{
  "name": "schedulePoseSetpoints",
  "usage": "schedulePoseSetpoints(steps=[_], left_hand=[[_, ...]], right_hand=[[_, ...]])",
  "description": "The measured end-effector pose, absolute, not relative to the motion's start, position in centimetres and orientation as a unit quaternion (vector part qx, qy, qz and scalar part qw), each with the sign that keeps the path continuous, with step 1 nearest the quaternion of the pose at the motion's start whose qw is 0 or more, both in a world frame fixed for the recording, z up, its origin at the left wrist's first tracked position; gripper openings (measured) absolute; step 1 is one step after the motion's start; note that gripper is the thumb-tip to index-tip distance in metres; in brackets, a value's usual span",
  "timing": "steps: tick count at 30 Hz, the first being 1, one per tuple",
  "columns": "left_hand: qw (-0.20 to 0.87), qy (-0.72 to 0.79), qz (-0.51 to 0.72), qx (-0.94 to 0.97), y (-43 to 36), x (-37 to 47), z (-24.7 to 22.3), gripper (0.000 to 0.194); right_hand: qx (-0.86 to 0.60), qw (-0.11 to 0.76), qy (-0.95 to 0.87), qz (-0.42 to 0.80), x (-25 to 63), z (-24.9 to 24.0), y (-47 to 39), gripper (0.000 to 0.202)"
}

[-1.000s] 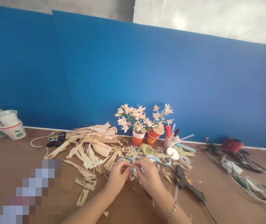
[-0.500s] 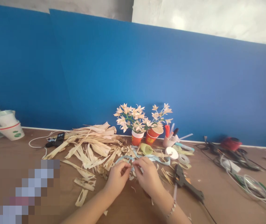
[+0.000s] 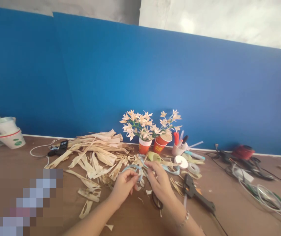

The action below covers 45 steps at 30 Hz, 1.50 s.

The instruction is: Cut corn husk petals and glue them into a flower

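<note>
My left hand (image 3: 124, 185) is pinched closed above the brown table; what its fingertips hold, if anything, is too small to make out. Just to its right, my right hand (image 3: 159, 182) has its fingers apart and extended, near light blue ribbon (image 3: 171, 169) and small pale scraps. Under the right wrist, a dark looped handle (image 3: 157, 201) partly shows. Beyond the hands, pale flowers (image 3: 142, 122) stand in a red paper cup (image 3: 144, 146), and more rise from a second red cup (image 3: 159, 144).
Dry husks (image 3: 98, 147) are heaped at the left back. A black glue gun (image 3: 198, 195) lies right of my right hand, its cord trailing forward. A pink pen cup (image 3: 178, 149), white roll (image 3: 181, 162), tangled cables (image 3: 251, 178) and white cup (image 3: 11, 138) are also present.
My right hand has moved slightly away from my left, and its fingers have opened. The dark looped handle under the right wrist now shows more.
</note>
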<state>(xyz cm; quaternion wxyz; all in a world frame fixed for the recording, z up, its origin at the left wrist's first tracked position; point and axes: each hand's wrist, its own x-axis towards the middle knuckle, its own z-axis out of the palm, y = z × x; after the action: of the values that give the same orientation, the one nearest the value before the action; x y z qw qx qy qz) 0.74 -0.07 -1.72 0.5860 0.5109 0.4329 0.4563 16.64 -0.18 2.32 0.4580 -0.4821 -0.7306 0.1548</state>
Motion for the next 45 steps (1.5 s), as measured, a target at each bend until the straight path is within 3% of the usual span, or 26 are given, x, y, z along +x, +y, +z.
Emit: schedulePoseSetpoints(steps=[5,9,26,45], left_hand=[[0.681,0.376,0.443,0.444,-0.5,0.6,-0.5,0.029],[0.723,0.349,0.438,0.404,-0.5,0.5,-0.7,0.029],[0.58,0.427,0.452,0.526,0.1,0.8,-2.4,0.026],[0.618,0.426,0.444,0.49,-0.4,0.7,-1.2,0.022]], right_hand=[[-0.491,0.421,-0.699,0.306,17.2,2.1,0.3,0.021],[-0.512,0.405,-0.669,0.355,17.4,2.0,0.4,0.018],[-0.53,0.381,-0.684,0.326,17.4,2.7,0.2,0.019],[-0.542,0.386,-0.683,0.299,17.0,2.4,0.4,0.024]])
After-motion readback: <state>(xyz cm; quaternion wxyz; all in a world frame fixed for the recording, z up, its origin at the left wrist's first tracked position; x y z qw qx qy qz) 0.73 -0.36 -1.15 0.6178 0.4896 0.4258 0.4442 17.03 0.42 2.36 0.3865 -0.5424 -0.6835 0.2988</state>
